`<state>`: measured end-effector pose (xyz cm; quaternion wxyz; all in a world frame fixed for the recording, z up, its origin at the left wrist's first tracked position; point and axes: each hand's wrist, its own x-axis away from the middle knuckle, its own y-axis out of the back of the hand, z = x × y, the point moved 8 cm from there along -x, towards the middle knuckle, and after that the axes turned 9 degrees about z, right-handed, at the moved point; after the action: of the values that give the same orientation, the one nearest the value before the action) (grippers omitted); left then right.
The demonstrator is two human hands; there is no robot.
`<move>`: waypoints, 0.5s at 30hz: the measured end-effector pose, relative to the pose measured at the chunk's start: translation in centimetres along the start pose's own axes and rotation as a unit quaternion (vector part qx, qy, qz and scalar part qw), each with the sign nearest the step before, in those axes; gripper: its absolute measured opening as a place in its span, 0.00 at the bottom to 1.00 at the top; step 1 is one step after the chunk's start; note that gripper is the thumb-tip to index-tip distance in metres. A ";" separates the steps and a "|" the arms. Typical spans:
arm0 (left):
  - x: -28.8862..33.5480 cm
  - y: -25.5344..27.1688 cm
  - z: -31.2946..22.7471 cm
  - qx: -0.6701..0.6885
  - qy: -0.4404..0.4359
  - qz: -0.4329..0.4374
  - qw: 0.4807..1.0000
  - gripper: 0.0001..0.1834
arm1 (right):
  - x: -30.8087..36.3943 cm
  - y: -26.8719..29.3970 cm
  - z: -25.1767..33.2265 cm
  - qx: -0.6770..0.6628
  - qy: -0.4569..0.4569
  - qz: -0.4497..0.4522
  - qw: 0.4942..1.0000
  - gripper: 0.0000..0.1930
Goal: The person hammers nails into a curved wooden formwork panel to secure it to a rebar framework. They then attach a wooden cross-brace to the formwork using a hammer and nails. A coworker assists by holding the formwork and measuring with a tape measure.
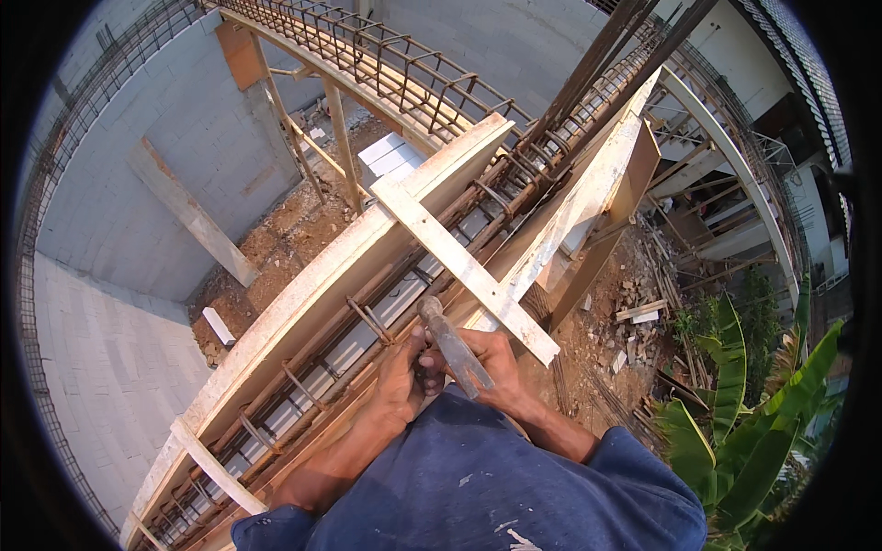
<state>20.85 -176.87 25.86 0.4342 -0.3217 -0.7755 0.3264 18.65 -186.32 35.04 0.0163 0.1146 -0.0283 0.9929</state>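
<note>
Close in front of my body, both my hands are nearly together over the near side of a wooden beam form. A claw hammer (450,342) is at my right hand (491,367), its worn metal head toward me; the handle is hidden beneath it. The fingers of my left hand (397,381) are curled closed beside the hammer, and what they hold, if anything, is too small to make out. Just beyond the hands, a wooden crosspiece (464,268) spans the form's boards. Between the far board (303,294) and the near side runs a rebar cage (367,321).
A second crosspiece (216,466) lies lower left. Long steel bars (606,69) slant up at the upper right. Below are rubble-strewn ground (634,340), grey block walls (156,211), white blocks (390,156) and timber props (340,138). Broad green leaves (735,413) rise at right.
</note>
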 end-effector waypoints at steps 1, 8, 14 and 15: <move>-0.1 0.4 0.2 0.008 0.010 -0.019 1.000 0.25 | 0.3 0.2 0.4 -0.001 0.021 -0.020 1.000 0.08; -0.2 -0.4 -1.8 -0.052 -0.108 0.020 0.993 0.26 | 1.6 3.1 2.1 0.128 0.106 -0.181 0.969 0.09; 0.3 -4.6 -6.2 -0.188 -0.223 0.056 0.955 0.28 | 1.1 4.8 1.0 0.002 0.090 -0.260 0.961 0.13; 0.0 -4.9 -6.3 -0.234 -0.209 0.029 0.949 0.26 | 0.9 4.8 1.1 -0.018 0.107 -0.253 0.961 0.13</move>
<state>25.36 -178.22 32.29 0.1656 -0.3610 -0.8939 0.2078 17.89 -191.10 36.07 0.2716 0.0110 -0.0140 0.9622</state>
